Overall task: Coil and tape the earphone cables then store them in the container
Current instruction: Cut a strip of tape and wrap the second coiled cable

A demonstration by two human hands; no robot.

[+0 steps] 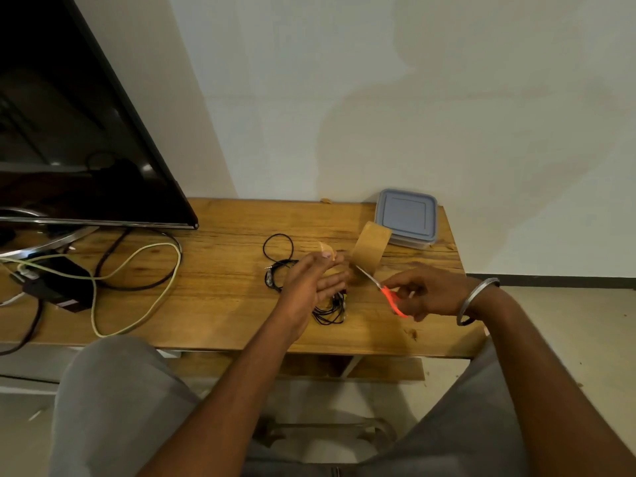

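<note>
My left hand [315,282] hovers over the table and pinches the end of a brown tape strip [326,250] pulled from the tape roll [370,244], which stands on edge just right of it. Orange-handled scissors [392,297] are gripped in my right hand [428,294], their blades pointing at the tape beside the roll. One black earphone cable [278,251] lies loosely looped to the left of my left hand. A second black cable [328,313] lies bunched below my left palm, partly hidden. The container [406,215], with a grey-blue lid on, sits at the table's back right corner.
A large black TV screen [69,132] stands at the left on the wooden table [223,287]. Black and pale yellow cords [137,270] and a dark box [58,287] spread under it. The table's right edge drops to the floor near my right wrist.
</note>
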